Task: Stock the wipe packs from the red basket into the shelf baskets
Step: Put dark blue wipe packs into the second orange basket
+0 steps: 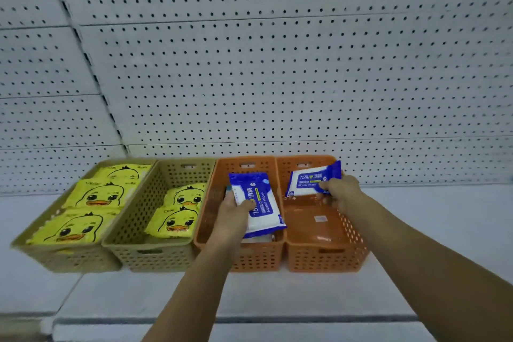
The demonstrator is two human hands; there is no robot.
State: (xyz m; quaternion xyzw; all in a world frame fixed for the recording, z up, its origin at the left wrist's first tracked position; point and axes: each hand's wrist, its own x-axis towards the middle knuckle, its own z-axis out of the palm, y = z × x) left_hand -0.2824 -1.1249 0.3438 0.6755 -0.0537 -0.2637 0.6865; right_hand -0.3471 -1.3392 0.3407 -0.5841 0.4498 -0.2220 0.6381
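Our left hand (234, 209) grips one blue wipe pack (256, 203) over an orange basket (211, 219); our right hand (340, 191) pinches another pack (311, 179) over the next orange basket (349, 233)

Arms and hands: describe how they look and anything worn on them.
The left hand and right hand are bare: no gloves, and no rings that I can make out. The left forearm and right forearm are bare too, with no sleeve, watch or bracelet in view up to the frame's edge. No markings show.
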